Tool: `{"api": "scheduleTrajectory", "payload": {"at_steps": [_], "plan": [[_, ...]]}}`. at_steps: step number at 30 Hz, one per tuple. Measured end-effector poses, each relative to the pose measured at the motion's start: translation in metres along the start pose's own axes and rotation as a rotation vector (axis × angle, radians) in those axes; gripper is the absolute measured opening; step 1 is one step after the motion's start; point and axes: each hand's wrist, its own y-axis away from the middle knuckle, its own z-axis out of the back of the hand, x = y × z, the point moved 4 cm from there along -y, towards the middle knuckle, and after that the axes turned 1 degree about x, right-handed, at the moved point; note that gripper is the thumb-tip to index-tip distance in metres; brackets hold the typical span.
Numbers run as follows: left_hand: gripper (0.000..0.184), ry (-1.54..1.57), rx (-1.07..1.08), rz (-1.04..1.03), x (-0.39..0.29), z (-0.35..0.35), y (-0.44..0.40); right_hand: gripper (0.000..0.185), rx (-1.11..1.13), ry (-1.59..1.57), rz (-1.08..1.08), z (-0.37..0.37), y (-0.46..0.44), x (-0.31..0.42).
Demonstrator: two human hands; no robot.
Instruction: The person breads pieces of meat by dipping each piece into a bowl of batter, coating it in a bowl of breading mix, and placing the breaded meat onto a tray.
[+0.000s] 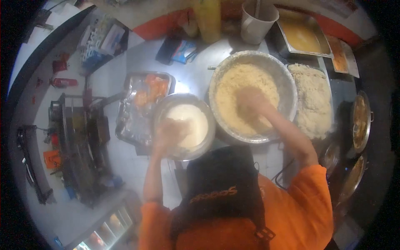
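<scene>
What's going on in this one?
A person in an orange shirt has both hands in bowls. The left hand, blurred, is in the smaller bowl of white liquid; the right hand, also blurred, is in the large bowl of pale yellow, powdery stuff. A tray with orange pieces lies left of them, a pale, lumpy heap to the right.

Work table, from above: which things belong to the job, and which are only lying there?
In use, it seems:
- large bowl, right hand inside
- smaller bowl, left hand there
- probably floury heap

Apparently idle:
- blue packet
- white jug
- fire extinguisher
</scene>
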Motion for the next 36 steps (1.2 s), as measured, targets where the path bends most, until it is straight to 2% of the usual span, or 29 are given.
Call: {"api": "scheduleTrajectory", "payload": {"at_steps": [1,3,5,6,8,10,11,13,16,17,18,19,21,22,24,25,27,28,29,31,33,34,36], "plan": [[0.017,0.143,-0.02,0.044,0.018,0.008,0.004,0.047,0.007,-0.012,0.015,-0.008,-0.003,-0.004],[0.021,0.278,-0.028,0.081,0.01,0.018,0.01,0.039,-0.041,-0.018,0.014,0.001,-0.002,0.004],[0.021,0.06,-0.114,0.065,-0.054,0.037,0.021,0.036,-0.098,-0.015,-0.018,-0.005,0.002,0.016],[0.021,0.057,-0.099,0.055,-0.069,0.037,0.02,0.031,-0.459,0.17,-0.015,-0.011,0.015,0.031],[0.021,0.26,-0.054,0.058,-0.089,0.036,0.012,0.026,-0.822,0.371,-0.033,-0.008,0.033,0.044],[0.021,0.188,-0.061,0.009,-0.113,0.032,-0.001,0.025,-0.519,-0.026,-0.111,0.014,0.048,0.045],[0.022,0.109,-0.081,-0.029,-0.126,0.028,-0.009,0.025,-0.521,-0.023,-0.12,0.014,0.047,0.038],[0.02,0.148,-0.071,-0.078,-0.158,0.007,-0.03,0.026,-0.198,-0.18,-0.123,0.002,0.03,0.018],[0.019,0.438,-0.031,-0.283,-0.162,-0.042,-0.08,0.028,-0.199,-0.273,-0.103,-0.027,0.035,-0.035],[0.021,0.337,0.012,-0.116,-0.178,-0.058,-0.086,0.028,-0.198,-0.307,-0.095,-0.026,0.041,-0.041],[0.024,0.234,0.055,0.046,-0.192,-0.071,-0.091,0.028,-0.182,-0.126,-0.205,-0.003,0.062,-0.036],[0.024,0.234,0.058,0.042,-0.174,-0.093,-0.105,0.029,-0.227,-0.096,-0.254,-0.016,0.063,-0.04],[0.026,-0.497,-0.019,-0.151,-0.123,-0.141,-0.136,0.031,-0.314,-0.044,-0.356,-0.041,0.065,-0.048],[0.026,-0.494,-0.01,-0.164,-0.126,-0.143,-0.134,0.027,-0.524,-0.103,-0.321,-0.054,0.066,-0.048],[0.019,-0.444,0.0,-0.333,-0.136,-0.145,-0.133,0.014,-0.514,-0.368,-0.54,-0.023,0.062,-0.053],[0.019,-0.446,0.017,-0.329,-0.135,-0.143,-0.125,0.014,-0.502,-0.378,-0.549,-0.03,0.065,-0.056],[0.013,-0.322,-0.039,-0.363,-0.139,-0.128,-0.124,0.011,-0.589,-0.68,-0.415,-0.036,0.057,-0.068],[0.013,-0.325,-0.041,-0.362,-0.131,-0.127,-0.125,0.011,-0.59,-0.682,-0.411,-0.051,0.037,-0.073],[0.011,-0.313,-0.051,-0.39,-0.12,-0.131,-0.128,0.014,-0.38,-0.632,-0.458,-0.081,0.005,-0.081],[0.01,-0.298,-0.057,-0.42,-0.106,-0.136,-0.123,0.018,-0.169,-0.578,-0.507,-0.087,0.001,-0.069],[0.011,-0.363,0.048,-0.468,-0.102,-0.148,-0.117,0.034,-0.297,-0.532,-0.464,-0.034,0.039,-0.036],[0.011,-0.364,0.042,-0.461,-0.103,-0.148,-0.114,0.034,-0.294,-0.53,-0.456,-0.03,0.036,-0.031],[0.015,-0.458,0.201,-0.404,-0.114,-0.152,-0.108,0.037,-0.097,-0.56,-0.435,-0.027,0.03,-0.023]]}}
